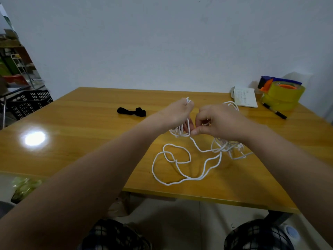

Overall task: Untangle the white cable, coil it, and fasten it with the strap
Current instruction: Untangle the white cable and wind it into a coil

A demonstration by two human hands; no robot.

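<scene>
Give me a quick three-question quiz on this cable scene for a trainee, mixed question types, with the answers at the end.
1. True or false: the black strap is already wrapped round the white cable.
2. What lies on the table right beside the yellow tape roll? A: a pen. B: scissors. C: a cup.
3. Fill in the blank: the left hand holds several ___ of the cable, while the right hand pinches a strand next to them.

Key: 1 false, the strap lies apart on the table. 2 A. 3 loops.
</scene>
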